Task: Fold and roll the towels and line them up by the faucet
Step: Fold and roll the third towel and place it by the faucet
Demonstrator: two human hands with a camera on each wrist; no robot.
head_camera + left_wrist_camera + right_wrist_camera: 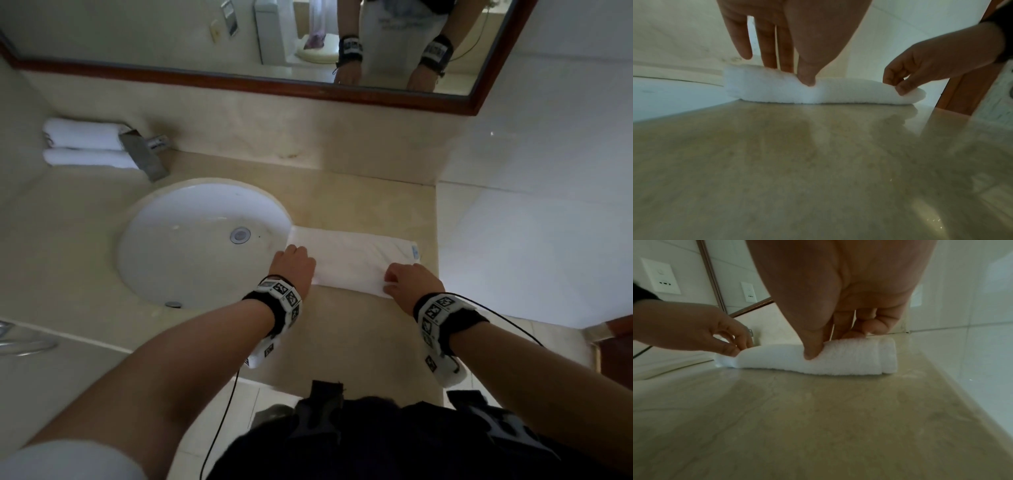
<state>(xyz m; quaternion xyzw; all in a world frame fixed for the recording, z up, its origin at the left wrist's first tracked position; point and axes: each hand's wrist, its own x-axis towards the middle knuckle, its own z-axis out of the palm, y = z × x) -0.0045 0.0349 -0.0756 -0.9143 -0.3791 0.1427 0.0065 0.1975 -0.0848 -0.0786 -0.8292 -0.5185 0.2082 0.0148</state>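
Both hands (pixel 296 265) on fluffy white towel's (pixel 356 260) rolled edge

A bathroom — round sink (pixel 191 240) in a marble counter (pixel 342 192), faucet (pixel 144 150), framed mirror (pixel 239 37) above.

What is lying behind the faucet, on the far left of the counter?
Two rolled white towels lie side by side behind the faucet, against the wall. The faucet covers their right ends, so whether anything more lies there cannot be seen.
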